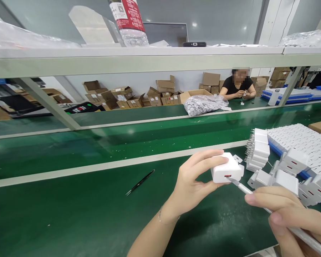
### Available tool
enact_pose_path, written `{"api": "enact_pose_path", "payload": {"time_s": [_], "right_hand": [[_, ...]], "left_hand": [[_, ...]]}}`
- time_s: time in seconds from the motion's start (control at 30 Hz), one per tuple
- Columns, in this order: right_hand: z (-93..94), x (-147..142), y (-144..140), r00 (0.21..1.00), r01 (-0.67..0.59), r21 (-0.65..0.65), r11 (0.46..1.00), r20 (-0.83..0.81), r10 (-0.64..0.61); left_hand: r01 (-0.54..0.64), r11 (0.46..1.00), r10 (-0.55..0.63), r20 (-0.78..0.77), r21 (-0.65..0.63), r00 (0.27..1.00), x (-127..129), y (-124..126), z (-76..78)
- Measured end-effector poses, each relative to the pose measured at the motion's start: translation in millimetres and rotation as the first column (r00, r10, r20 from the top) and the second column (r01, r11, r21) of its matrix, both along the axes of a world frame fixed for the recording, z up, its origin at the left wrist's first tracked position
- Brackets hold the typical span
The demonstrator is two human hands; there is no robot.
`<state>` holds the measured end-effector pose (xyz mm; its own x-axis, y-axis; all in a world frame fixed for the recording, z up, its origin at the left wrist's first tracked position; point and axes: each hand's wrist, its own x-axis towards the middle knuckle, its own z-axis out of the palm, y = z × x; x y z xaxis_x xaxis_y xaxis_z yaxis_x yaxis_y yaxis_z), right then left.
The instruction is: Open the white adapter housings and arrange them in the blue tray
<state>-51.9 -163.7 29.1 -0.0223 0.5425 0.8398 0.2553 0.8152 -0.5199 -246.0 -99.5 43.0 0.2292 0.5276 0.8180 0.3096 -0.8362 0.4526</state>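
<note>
My left hand [192, 178] grips a white charger [226, 167] between thumb and fingers, above the green bench. A red slot shows on the charger's near face. My right hand [291, 214] is closed round a slim knife-like tool [246, 190] with a pale handle and a narrow metal blade. The tip of the blade is at the slot's lower edge; whether it goes inside I cannot tell. Just right of my hands lie several loose white chargers [286, 180], and a stack of them [258, 148] with metal pins stands behind.
Black tweezers [140, 182] lie on the bench to the left. A blue tray [275, 148] full of white pieces sits at right. A shelf [149, 64] crosses above, carrying a bottle [130, 23]. Across the belt, a person [238, 87] sits near a bag of small parts [203, 105].
</note>
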Motion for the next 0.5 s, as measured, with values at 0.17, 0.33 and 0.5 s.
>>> {"api": "enact_pose_path", "payload": {"time_s": [0.17, 0.33, 0.5], "right_hand": [[0.6, 8.9, 3.4, 0.997, -0.067, 0.014, 0.998, -0.026, 0.067], [-4.8, 5.8, 0.1, 0.992, -0.056, -0.014, 0.998, -0.11, 0.055], [-12.6, 12.8, -2.2, 0.994, -0.02, -0.02, 1.0, -0.105, 0.018]], "left_hand": [[0.019, 1.0, -0.019, 0.002, -0.016, 1.0, 1.3, -1.0, 0.4], [0.023, 1.0, -0.022, 0.005, -0.02, 1.0, 1.3, -2.4, 0.0], [0.028, 0.999, -0.027, 0.013, -0.018, 1.0, 1.3, -2.9, 0.2]]}}
